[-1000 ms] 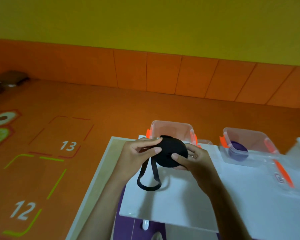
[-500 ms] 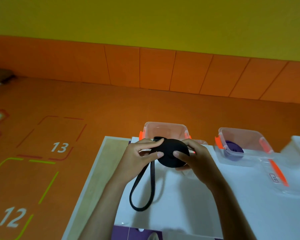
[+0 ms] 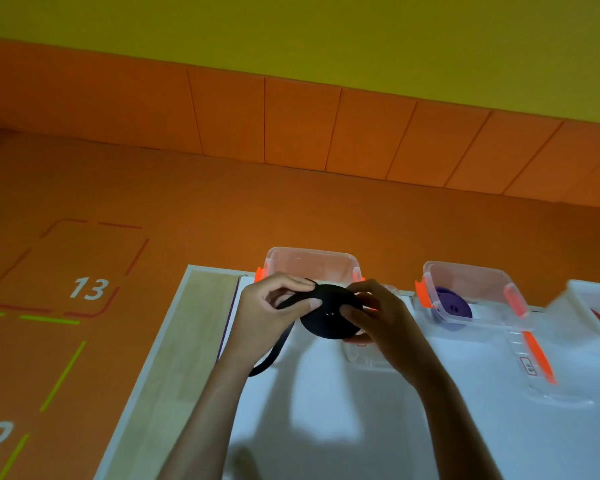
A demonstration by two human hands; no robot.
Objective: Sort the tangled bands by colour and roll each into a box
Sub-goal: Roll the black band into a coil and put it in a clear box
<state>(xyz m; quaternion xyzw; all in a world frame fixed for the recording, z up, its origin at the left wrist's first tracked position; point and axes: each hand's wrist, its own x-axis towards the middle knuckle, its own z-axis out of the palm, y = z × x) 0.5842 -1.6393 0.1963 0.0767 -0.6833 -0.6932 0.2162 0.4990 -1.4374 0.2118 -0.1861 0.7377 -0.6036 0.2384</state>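
Note:
A black band is wound into a flat round roll held above the white table. My right hand grips the roll from the right. My left hand pinches the band's loose end at the roll's left edge, and a short tail hangs below it. Behind the roll stands a clear box with orange clips; nothing shows inside it. A second clear box to the right holds a rolled purple band.
A third white box at the far right shows something red inside. Clear lids with orange clips lie on the table in front of the boxes. The table's left edge is pale wood, with orange floor beyond.
The hanging loop of black band has grown much shorter as more of it wound onto the roll. The view has tilted and shifted slightly.

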